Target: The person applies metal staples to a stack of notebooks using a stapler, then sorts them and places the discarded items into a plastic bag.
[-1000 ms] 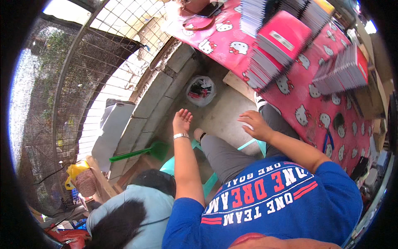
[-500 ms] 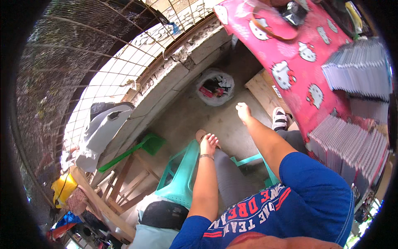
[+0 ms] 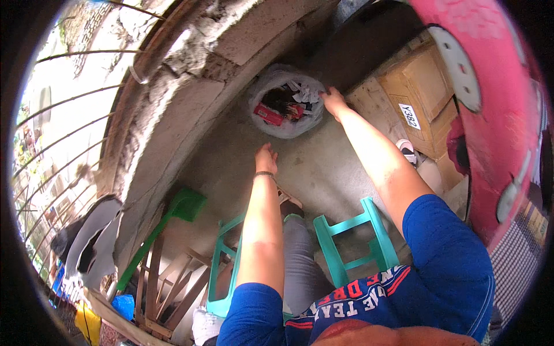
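My right hand (image 3: 334, 103) is at the right rim of a round bin lined with a clear plastic bag (image 3: 284, 132), its fingers a little apart at the bag's edge. Whether the fingertips touch the plastic is hard to tell. Inside the bin lie a red box (image 3: 268, 115), crumpled white paper (image 3: 307, 93) and dark scraps. My left hand (image 3: 265, 159), with a bracelet at the wrist, hangs open over the floor, just on the near side of the bin and apart from it. Nothing shows in its fingers.
A cardboard box (image 3: 424, 95) stands right of the bin, beside a table with a pink cover (image 3: 485, 52). Concrete blocks (image 3: 167, 109) and a wire grille (image 3: 63, 127) run along the left. A green dustpan (image 3: 188, 205), wooden frame (image 3: 153, 277) and turquoise stool (image 3: 329, 245) are nearer.
Both hands have moved forward toward the bin; the right has reached its rim. The view has shifted closer to the bin, and more of the cardboard box shows.
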Motion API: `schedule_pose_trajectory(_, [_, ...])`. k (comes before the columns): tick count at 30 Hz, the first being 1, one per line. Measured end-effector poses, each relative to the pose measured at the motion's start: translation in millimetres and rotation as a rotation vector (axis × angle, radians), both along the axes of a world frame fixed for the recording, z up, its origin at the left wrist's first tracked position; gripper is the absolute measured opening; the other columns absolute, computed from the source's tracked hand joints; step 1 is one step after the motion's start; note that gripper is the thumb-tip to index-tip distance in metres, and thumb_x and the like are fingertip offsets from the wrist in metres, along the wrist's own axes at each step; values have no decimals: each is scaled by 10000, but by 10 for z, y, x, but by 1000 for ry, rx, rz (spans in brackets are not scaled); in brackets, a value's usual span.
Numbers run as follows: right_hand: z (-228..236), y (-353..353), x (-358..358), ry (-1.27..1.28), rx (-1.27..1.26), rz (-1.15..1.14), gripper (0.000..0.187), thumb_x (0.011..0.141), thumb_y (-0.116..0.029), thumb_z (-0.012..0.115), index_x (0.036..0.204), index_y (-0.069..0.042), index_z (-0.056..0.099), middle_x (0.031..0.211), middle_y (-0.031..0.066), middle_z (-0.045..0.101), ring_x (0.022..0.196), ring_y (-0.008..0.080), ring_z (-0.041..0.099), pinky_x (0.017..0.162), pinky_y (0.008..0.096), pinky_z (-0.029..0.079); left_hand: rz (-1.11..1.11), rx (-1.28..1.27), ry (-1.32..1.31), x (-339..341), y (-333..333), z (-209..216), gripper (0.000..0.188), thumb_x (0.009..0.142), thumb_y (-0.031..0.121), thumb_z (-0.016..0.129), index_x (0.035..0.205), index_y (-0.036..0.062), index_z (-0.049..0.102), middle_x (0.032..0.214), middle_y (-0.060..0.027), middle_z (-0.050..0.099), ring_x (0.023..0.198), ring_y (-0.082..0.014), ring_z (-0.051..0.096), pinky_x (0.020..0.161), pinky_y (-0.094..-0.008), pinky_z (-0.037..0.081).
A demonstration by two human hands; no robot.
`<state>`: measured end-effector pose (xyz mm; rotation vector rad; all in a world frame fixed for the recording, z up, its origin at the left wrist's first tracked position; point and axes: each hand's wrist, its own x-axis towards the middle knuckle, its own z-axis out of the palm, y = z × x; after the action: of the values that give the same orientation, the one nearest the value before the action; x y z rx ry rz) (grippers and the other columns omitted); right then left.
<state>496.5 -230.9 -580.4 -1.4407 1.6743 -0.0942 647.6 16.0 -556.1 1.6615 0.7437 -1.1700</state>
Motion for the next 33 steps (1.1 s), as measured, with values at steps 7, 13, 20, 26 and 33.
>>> schedule_pose_trajectory(7, [-263, -189, 147, -23, 103, 132, 514, 929, -363, 573, 1305, -14, 549, 1301, 238, 568, 1218, 359, 542, 1000, 417, 433, -89, -62, 113, 236, -570, -554, 388, 981, 229, 514, 1304, 15, 509, 1195, -129, 580, 1063, -241, 559, 911, -343, 446])
schedule_pose_trajectory(13, [249, -301, 260, -356, 57, -8, 364, 946, -169, 494, 1241, 26, 578, 1195, 229, 633, 1105, 338, 607, 944, 380, 459, -58, -173, -430, 263, -542, -80, 328, 965, 171, 541, 1241, -6, 550, 1139, -123, 619, 988, -223, 580, 863, -358, 458])
schedule_pose_trajectory(20, [410, -501, 92, -322, -88, -24, 330, 878, -64, 481, 1173, 43, 583, 1121, 199, 653, 1017, 300, 619, 887, 366, 457, -245, -11, -615, 291, -317, 455, 330, 962, 89, 489, 1242, -82, 520, 1230, -177, 590, 1097, -248, 551, 968, -358, 399])
schedule_pose_trajectory(26, [-239, -184, -394, -804, 135, -418, 336, 791, -129, 497, 1096, -61, 619, 911, 70, 623, 834, 246, 577, 777, 328, 464, -396, 46, -760, 124, -93, 200, 327, 948, 104, 487, 1195, -103, 545, 1194, -228, 612, 1044, -292, 570, 921, -350, 409])
schedule_pose_trajectory(33, [-1585, 698, -447, 306, 148, 297, 492, 875, -389, 542, 1224, -47, 599, 1216, 190, 632, 1104, 374, 611, 918, 444, 486, -506, 176, -810, 70, -94, 193, 282, 918, 123, 501, 1111, -60, 595, 1134, -198, 636, 977, -291, 582, 877, -371, 427])
